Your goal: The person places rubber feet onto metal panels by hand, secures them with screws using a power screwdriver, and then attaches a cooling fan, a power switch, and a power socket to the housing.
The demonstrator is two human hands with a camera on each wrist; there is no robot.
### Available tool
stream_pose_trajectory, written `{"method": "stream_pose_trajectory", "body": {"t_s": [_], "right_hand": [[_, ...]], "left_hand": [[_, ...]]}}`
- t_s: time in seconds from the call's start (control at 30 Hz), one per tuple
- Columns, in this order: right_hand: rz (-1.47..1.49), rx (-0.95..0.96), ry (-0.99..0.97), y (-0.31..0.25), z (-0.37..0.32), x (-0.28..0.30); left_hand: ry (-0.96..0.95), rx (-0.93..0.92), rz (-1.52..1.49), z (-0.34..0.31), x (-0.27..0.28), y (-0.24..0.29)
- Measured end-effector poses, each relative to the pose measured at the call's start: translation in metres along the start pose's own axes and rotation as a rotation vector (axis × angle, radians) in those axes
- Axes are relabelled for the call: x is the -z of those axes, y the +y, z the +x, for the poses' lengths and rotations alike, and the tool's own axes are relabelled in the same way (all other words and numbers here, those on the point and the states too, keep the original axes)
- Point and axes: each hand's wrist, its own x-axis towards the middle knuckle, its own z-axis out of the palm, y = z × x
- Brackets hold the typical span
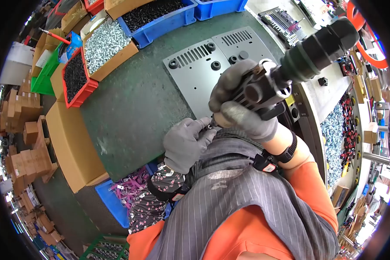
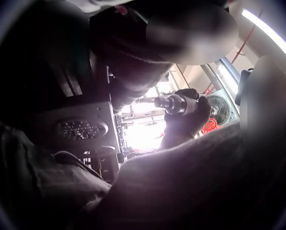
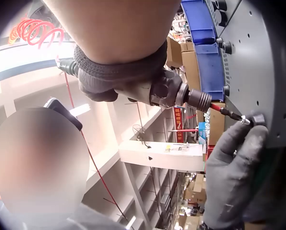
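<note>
A grey metal panel (image 1: 190,82) with slots and several black round feet lies on the green bench. My gloved right hand (image 1: 251,121) grips a black and silver power screwdriver (image 1: 320,52), tilted over the panel's near edge. In the right wrist view, the driver's bit (image 3: 229,113) points into a silver screw (image 3: 246,120) at a black foot (image 3: 259,119) by the panel corner. My gloved left hand (image 1: 184,145) pinches this foot and screw between thumb and fingers. The left wrist view is dark, with the right hand (image 2: 186,115) around the driver.
At the back stand blue bins (image 1: 160,24) of black screws, a carton (image 1: 106,47) of silver screws and a red bin (image 1: 78,80) of black parts. A blue tub (image 1: 110,203) of purple pieces sits below the bench edge. A red coiled hose (image 1: 372,52) hangs at right.
</note>
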Motion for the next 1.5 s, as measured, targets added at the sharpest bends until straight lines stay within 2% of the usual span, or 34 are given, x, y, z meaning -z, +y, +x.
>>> {"method": "stream_pose_trajectory", "body": {"t_s": [0.03, 0.07, 0.1, 0.13, 0.17, 0.2, 0.23, 0.27, 0.3, 0.37, 0.43, 0.47, 0.53, 0.57, 0.63, 0.67, 0.73, 0.77, 0.8, 0.87, 0.9, 0.97, 1.0, 1.03, 1.07, 1.1, 1.13, 1.17, 1.2, 1.23, 1.27, 1.3, 1.37, 1.5], "right_hand": [[-0.019, -0.049, -0.058, -0.002, 0.002, 0.000], [-0.002, -0.005, -0.065, 0.001, 0.003, -0.004], [-0.271, 0.033, -0.238, 0.005, 0.009, 0.009], [-0.248, 0.026, -0.177, 0.015, 0.009, 0.007], [-0.177, 0.020, -0.170, 0.011, 0.011, 0.003], [-0.402, 0.259, -0.204, 0.021, 0.016, 0.006], [-0.361, 0.303, -0.129, 0.028, 0.014, 0.004], [-0.340, 0.284, -0.123, 0.023, 0.014, 0.002], [-0.371, 0.272, -0.116, 0.011, 0.012, -0.001], [-0.273, 0.203, -0.161, 0.019, 0.017, -0.001], [-0.316, 0.277, -0.148, 0.019, 0.019, -0.003], [-0.319, 0.298, -0.138, 0.018, 0.019, -0.003], [-0.293, 0.190, -0.143, 0.015, 0.019, -0.005], [-0.294, 0.203, -0.133, 0.014, 0.020, -0.004], [-0.277, 0.165, -0.200, 0.015, 0.024, -0.003], [-0.236, 0.145, -0.235, 0.015, 0.025, -0.002], [-0.218, 0.169, -0.229, 0.011, 0.022, 0.003], [-0.191, 0.186, -0.223, 0.010, 0.019, 0.004], [-0.129, 0.116, -0.238, -0.004, 0.014, 0.006], [-0.028, 0.144, -0.208, -0.007, 0.010, 0.013], [0.067, 0.180, -0.173, -0.009, 0.008, 0.016], [0.125, 0.118, -0.115, -0.022, 0.001, 0.025], [0.209, 0.212, -0.100, -0.020, 0.002, 0.026], [0.202, 0.122, -0.049, 0.005, 0.008, 0.042], [0.176, 0.094, -0.042, -0.010, -0.003, 0.045], [0.099, 0.164, -0.016, -0.024, -0.001, 0.047], [0.141, 0.158, 0.085, -0.035, 0.000, 0.042], [0.103, 0.237, 0.015, -0.029, 0.005, 0.050], [0.170, 0.211, 0.166, -0.035, 0.005, 0.043], [0.281, 0.345, 0.168, -0.032, 0.012, 0.040], [0.314, 0.369, 0.152, -0.029, 0.013, 0.045], [0.253, 0.423, 0.091, -0.029, 0.018, 0.050], [0.190, 0.360, 0.114, -0.030, 0.019, 0.045], [0.221, 0.379, 0.129, -0.026, 0.026, 0.040]], "left_hand": [[0.027, -0.046, 0.058, -0.001, -0.002, -0.003], [0.052, -0.108, 0.112, 0.001, -0.005, -0.006], [0.092, -0.143, 0.139, 0.001, -0.010, -0.011], [0.134, -0.198, 0.157, 0.002, -0.013, -0.014], [0.138, -0.164, 0.200, 0.001, -0.014, -0.012], [0.147, -0.133, 0.242, -0.001, -0.014, -0.012], [0.126, -0.121, 0.195, -0.002, -0.018, -0.019], [0.136, -0.150, 0.126, 0.001, -0.016, -0.014], [0.103, -0.083, 0.104, 0.000, -0.017, -0.015], [0.138, -0.165, 0.166, 0.001, -0.017, -0.016], [0.108, -0.086, 0.083, 0.003, -0.016, -0.011], [0.107, -0.107, 0.092, 0.004, -0.015, -0.010], [0.038, -0.113, 0.172, 0.002, -0.012, -0.012], [0.035, -0.127, 0.178, 0.001, -0.014, -0.019], [-0.079, -0.004, -0.221, 0.005, -0.018, -0.039], [-0.080, -0.010, -0.220, 0.012, -0.016, -0.044], [-0.109, 0.364, -0.929, 0.027, -0.005, -0.050], [-0.107, 0.380, -0.924, 0.027, 0.004, -0.049], [-0.092, 0.428, -1.072, 0.031, 0.015, -0.040], [-0.065, 0.504, -1.405, 0.035, 0.026, -0.043], [-0.055, 0.524, -1.400, 0.035, 0.028, -0.046], [-0.055, 0.589, -1.627, 0.042, 0.027, -0.045], [-0.088, 0.541, -1.593, 0.046, 0.025, -0.040], [-0.065, 0.603, -1.533, 0.051, 0.023, -0.033], [-0.041, 0.590, -1.397, 0.055, 0.020, -0.023], [0.058, 0.617, -1.272, 0.055, 0.018, -0.010], [0.041, 0.549, -1.195, 0.056, 0.014, -0.014], [0.023, 0.497, -1.175, 0.058, 0.013, -0.011], [0.041, 0.437, -1.008, 0.058, 0.013, 0.003], [0.044, 0.413, -1.133, 0.059, 0.007, -0.005], [-0.022, 0.428, -1.125, 0.060, 0.010, 0.002], [0.001, 0.441, -1.115, 0.058, 0.010, 0.000], [-0.123, 0.444, -1.416, 0.057, 0.006, -0.004], [-0.180, 0.575, -1.548, 0.055, 0.004, -0.004]]}}
